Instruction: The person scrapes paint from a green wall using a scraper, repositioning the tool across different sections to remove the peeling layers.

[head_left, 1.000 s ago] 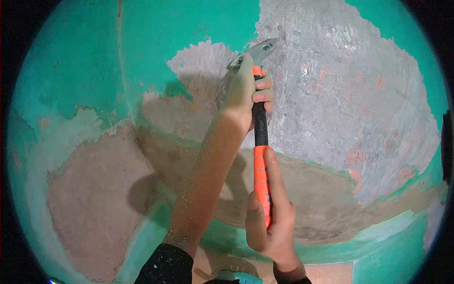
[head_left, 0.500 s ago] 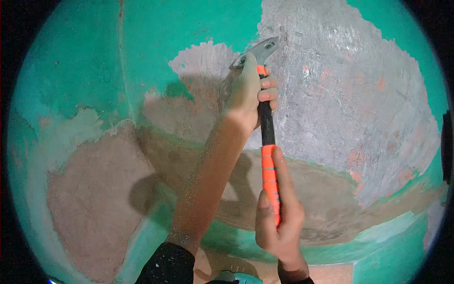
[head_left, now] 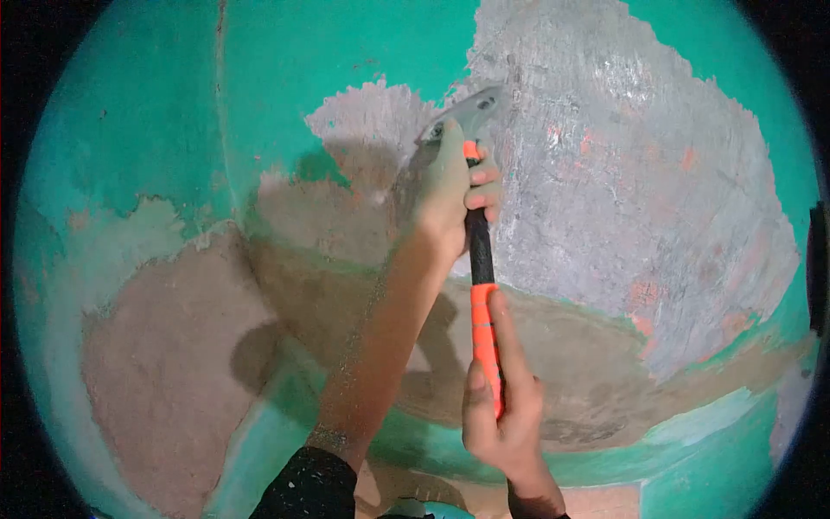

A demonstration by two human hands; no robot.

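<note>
A long-handled scraper [head_left: 482, 251] with a grey metal head and an orange-and-black handle is held up against the wall. My left hand [head_left: 451, 186] wraps the upper handle just below the head, its thumb pressed on the head. Lower down, my right hand [head_left: 508, 402] grips the orange end of the handle, index finger stretched along it. The scraper's head lies at the border between the green paint [head_left: 285, 78] and a large bare grey patch [head_left: 622, 173]. The blade's edge against the wall is hard to make out.
A second bare patch [head_left: 173, 355] lies at the lower left of the wall. A brown curved band [head_left: 553, 355] runs behind my hands. A vertical crack [head_left: 221, 112] marks the green paint at the upper left. Pale dust covers my left forearm.
The scraper's head and both hands have moved a little down and slightly left along the wall. Both hands keep their hold.
</note>
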